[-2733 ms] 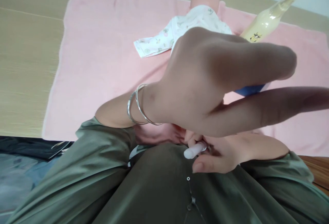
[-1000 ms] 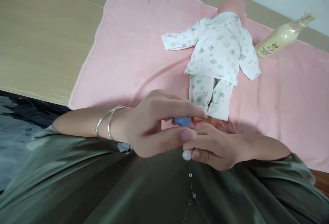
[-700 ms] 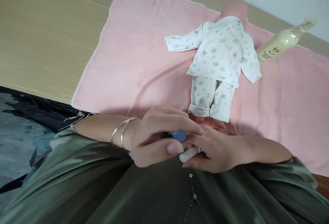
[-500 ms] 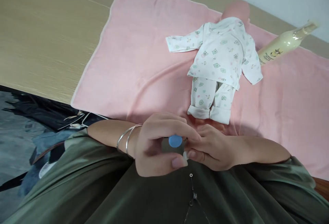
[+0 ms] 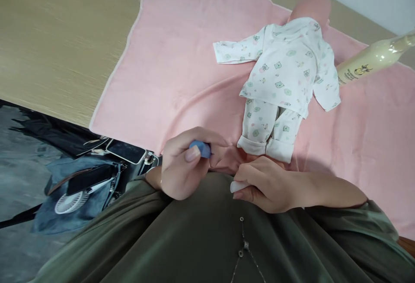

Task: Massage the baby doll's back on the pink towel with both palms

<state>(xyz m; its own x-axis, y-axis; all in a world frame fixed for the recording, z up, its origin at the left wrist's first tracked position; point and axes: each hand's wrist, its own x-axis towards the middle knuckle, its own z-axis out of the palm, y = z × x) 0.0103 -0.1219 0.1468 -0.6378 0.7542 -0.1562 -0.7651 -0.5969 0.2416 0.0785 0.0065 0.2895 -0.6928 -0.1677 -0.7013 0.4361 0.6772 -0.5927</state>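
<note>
My left hand (image 5: 181, 166) is closed, pinching a small blue cap (image 5: 200, 149) between thumb and fingers. My right hand (image 5: 262, 183) is closed around a small white tube (image 5: 236, 186), whose rounded end sticks out toward the left hand. Both hands sit close to my body at the near edge of a pink towel (image 5: 181, 66). Just beyond them lies a baby doll (image 5: 285, 75) in a white printed top and trousers, its feet nearest my right hand.
A cream bottle (image 5: 372, 60) lies on the towel at the far right. The towel covers a light wooden table (image 5: 55, 40). Below the table's left edge are a blue bag (image 5: 81, 192), a small white fan (image 5: 69, 200) and a phone (image 5: 126, 151).
My left hand came down from in front of the camera to meet the right hand. The blue cap and the white tube have since drawn apart, the left hand moving left with the cap.
</note>
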